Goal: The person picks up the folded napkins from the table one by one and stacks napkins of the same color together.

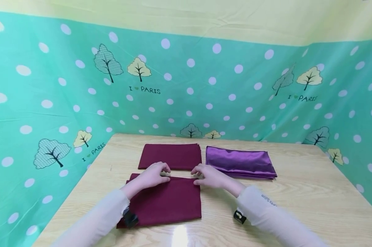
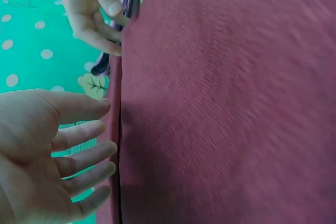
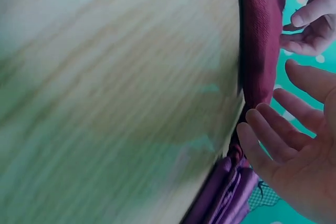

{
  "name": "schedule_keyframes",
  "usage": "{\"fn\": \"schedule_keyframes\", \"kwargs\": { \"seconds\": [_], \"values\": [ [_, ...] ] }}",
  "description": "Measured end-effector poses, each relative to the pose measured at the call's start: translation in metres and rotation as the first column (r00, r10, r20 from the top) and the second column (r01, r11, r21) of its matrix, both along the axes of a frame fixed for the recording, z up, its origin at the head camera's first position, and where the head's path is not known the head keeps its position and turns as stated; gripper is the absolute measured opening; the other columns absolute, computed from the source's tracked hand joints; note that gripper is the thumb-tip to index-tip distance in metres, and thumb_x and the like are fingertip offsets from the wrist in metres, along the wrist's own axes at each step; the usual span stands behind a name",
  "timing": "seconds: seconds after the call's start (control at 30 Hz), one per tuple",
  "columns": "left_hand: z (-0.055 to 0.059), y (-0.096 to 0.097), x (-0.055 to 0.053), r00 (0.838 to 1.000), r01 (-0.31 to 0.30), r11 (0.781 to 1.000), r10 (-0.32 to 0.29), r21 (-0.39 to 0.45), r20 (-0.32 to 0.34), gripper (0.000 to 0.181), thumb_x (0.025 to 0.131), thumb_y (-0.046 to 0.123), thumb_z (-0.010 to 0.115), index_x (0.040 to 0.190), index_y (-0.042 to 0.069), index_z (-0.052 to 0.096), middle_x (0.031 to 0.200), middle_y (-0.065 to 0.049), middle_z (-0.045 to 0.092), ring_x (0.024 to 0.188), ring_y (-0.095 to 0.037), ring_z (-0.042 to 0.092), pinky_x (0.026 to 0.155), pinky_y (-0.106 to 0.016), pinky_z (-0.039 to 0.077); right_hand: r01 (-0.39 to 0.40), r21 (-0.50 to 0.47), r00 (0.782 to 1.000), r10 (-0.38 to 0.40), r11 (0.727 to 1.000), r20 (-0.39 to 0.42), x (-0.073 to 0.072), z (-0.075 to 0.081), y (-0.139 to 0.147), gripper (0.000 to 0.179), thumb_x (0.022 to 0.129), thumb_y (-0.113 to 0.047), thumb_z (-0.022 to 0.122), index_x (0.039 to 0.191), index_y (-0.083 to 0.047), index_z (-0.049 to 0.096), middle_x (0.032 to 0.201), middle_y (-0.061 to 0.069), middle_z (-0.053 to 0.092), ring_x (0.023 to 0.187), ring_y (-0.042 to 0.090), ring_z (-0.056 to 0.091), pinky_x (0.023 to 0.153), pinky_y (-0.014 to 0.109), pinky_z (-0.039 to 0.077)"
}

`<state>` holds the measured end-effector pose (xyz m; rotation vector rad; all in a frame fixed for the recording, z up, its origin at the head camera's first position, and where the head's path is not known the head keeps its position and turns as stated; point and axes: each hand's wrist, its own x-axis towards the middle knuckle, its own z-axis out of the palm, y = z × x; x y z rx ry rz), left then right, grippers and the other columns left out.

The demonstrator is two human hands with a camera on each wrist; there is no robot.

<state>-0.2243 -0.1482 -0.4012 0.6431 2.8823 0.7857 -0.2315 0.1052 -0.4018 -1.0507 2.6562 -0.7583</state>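
The near maroon cloth (image 1: 170,204) is lying folded and flat on the wood-grain table (image 1: 300,192), its layers showing slightly out of line along the left side. The left hand (image 1: 151,175) is hovering over this cloth's far edge, left of the edge's middle. Its fingers are bending only gently, spreading apart with gaps between them, and they are gripping nothing; whether a fingertip is touching the fabric, I cannot tell. The right hand (image 1: 208,175) is facing it at the same cloth's far right corner. Its fingers are also reaching out loosely, thumb standing apart, and are holding nothing; contact with the corner is likewise unclear.

Just beyond the near maroon cloth, a second maroon folded cloth (image 1: 170,156) is lying roughly parallel to it. Beyond and to the right of the near cloth, a shiny purple satin cloth (image 1: 241,163) is resting in a folded oblong.

A pale left sleeve (image 1: 96,214) is coming in from the near cloth's left, a black wrist device (image 1: 130,219) sitting over its near left corner. A pale right sleeve (image 1: 275,214) is slanting in from its right. Farther behind the near cloth, a turquoise polka-dot backdrop (image 1: 201,99) is hanging, carrying printed trees and "PARIS" lettering.
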Motion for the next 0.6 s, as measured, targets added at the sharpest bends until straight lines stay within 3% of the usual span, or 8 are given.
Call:
{"fn": "schedule_keyframes", "kwargs": {
  "seconds": [0.23, 0.43, 0.6],
  "values": [
    [-0.006, -0.017, 0.006, 0.998, -0.029, 0.999, 0.027, -0.043, -0.052, 0.024, 0.075, 0.017, 0.072, 0.096, 0.009, 0.062, 0.094, -0.005, 0.059, 0.093, -0.022, 0.054, 0.083, -0.038, 0.042, 0.015, 0.122, 1.000, -0.011, 0.992, -0.029, 0.002, -0.003, -0.008, 0.038, 0.083, -0.025, 0.066, 0.114, -0.004, 0.058, 0.106, 0.005, 0.058, 0.097, 0.019, 0.056, 0.086, 0.034, 0.045],
    [-0.008, -0.036, 0.011, 0.995, 0.013, 0.990, -0.027, -0.141, -0.098, 0.022, 0.073, 0.017, 0.073, 0.091, 0.010, 0.062, 0.088, -0.002, 0.057, 0.085, -0.020, 0.054, 0.075, -0.039, 0.043, 0.019, 0.152, 0.999, -0.014, 0.988, -0.032, 0.001, -0.005, -0.014, 0.036, 0.083, -0.023, 0.066, 0.113, -0.004, 0.059, 0.104, 0.004, 0.057, 0.094, 0.017, 0.056, 0.084, 0.033, 0.045],
    [-0.005, -0.050, 0.013, 0.992, 0.062, 0.984, -0.080, -0.167, -0.099, 0.024, 0.073, 0.016, 0.073, 0.092, 0.009, 0.062, 0.089, -0.002, 0.056, 0.083, -0.018, 0.054, 0.076, -0.037, 0.044, 0.002, 0.169, 0.996, 0.012, 0.986, -0.083, 0.002, -0.007, -0.017, 0.031, 0.082, -0.019, 0.067, 0.110, -0.006, 0.062, 0.101, 0.003, 0.056, 0.090, 0.015, 0.055, 0.081, 0.030, 0.045]
  ]
}}
